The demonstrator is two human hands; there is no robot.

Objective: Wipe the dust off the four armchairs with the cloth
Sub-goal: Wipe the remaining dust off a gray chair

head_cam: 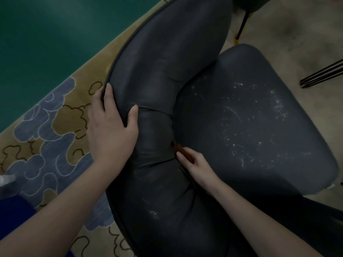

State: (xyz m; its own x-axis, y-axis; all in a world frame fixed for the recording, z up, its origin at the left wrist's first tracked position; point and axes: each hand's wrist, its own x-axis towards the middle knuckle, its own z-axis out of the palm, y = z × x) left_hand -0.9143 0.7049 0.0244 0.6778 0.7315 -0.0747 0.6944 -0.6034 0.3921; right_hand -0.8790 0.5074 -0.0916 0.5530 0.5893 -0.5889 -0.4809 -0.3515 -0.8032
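Observation:
A dark grey-blue leather armchair fills the middle of the head view, seen from above its curved backrest. White dust specks lie scattered over its seat. My left hand grips the top edge of the backrest, with the thumb on the inner side. My right hand is at the crease between backrest and seat and pinches a small reddish-brown thing, most of it tucked into the gap. I cannot tell whether it is the cloth.
A patterned tan and blue rug lies left of the chair, with a green floor area beyond it. Thin black legs of other furniture stand at the right, and another chair's black leg at the top.

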